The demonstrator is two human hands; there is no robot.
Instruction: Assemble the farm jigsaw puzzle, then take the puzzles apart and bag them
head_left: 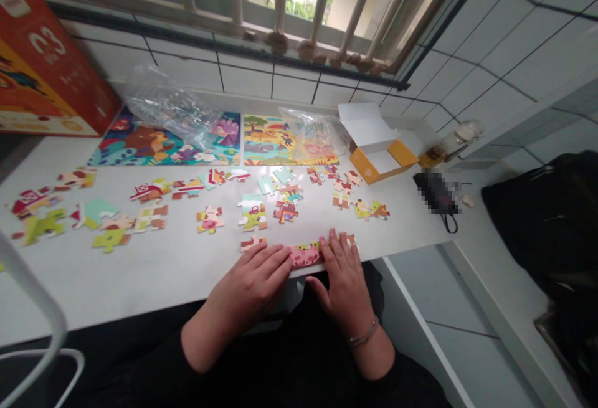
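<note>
A strip of joined jigsaw pieces [306, 256], pink with dark red spots, lies along the table's front edge between my hands. Fingers of my left hand [255, 280] rest flat over its left end, and a puzzle piece [250, 243] with a white and brown print pokes out beside them. My right hand [343, 280] lies with outstretched fingers on the right end, its thumb apart and off the edge; part of another piece [352, 243] shows past the fingertips. Just beyond the left hand is a joined green section with a red tractor [253, 212]. What lies under the fingers is hidden.
Loose jigsaw pieces [109, 224] are scattered across the white table [187, 271]. Behind them are two picture sheets [163, 146], plastic bags [170, 106] and an open yellow box [369, 165]. A large orange box [60, 65] stands left; a bottle [451, 143] lies right.
</note>
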